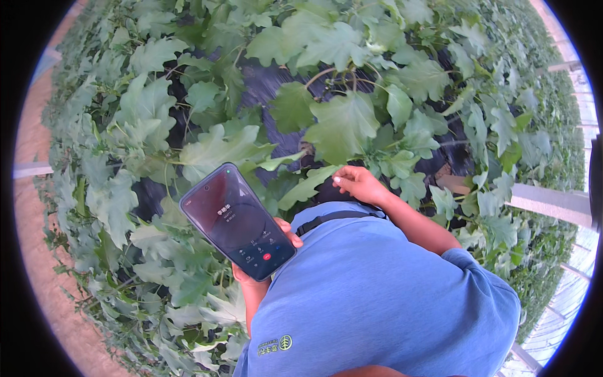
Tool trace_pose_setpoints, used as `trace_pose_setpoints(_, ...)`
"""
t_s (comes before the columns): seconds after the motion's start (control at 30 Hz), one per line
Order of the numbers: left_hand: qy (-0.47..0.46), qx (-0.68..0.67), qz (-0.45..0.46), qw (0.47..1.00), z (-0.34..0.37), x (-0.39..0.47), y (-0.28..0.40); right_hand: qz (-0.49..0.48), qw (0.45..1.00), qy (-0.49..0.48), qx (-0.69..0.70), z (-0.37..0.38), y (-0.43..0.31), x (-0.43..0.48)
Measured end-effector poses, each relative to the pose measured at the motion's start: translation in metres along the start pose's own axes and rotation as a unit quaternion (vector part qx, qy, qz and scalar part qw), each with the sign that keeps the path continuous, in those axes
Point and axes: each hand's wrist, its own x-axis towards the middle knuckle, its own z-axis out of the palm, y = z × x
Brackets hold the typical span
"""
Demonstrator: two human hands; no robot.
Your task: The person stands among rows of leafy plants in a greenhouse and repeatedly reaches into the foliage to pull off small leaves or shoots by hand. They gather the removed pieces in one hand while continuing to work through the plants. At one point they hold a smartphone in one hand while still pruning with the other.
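Note:
My left hand (288, 233) is closed around a dark-cased smartphone (238, 224), with fingers showing at its right edge and the palm under its lower end. The lit screen faces up, tilted, and shows a call screen with writing and a red round button. My right hand (356, 183) is in front of my waist, fingers loosely curled, with nothing seen in it. Close by it is a lobed green leaf (308, 188). A blue shirt (377, 282) and a black strap (337, 216) cover my body.
Dense leafy plants (344, 122) surround me on all sides. Dark plastic mulch film (268, 89) shows between them. Bare soil (35, 226) runs along the left rim. A pale post (549, 202) stands at the right, near the clear-covered structure's ribs.

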Motion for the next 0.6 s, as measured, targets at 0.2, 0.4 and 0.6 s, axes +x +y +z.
trace_pose_setpoints(0.2,0.003,-0.065,0.021,0.998,-0.052,0.101,0.025,-0.073,0.986,0.047,-0.143,-0.025,-0.040,0.130)
trace_pose_setpoints(0.4,-0.006,-0.098,0.031,0.995,-0.087,0.228,0.066,-0.013,0.975,0.074,-0.211,-0.065,-0.081,0.214)
trace_pose_setpoints(0.6,-0.017,-0.088,0.023,0.996,-0.112,0.329,0.087,0.047,0.989,0.028,-0.138,-0.079,-0.104,0.269)
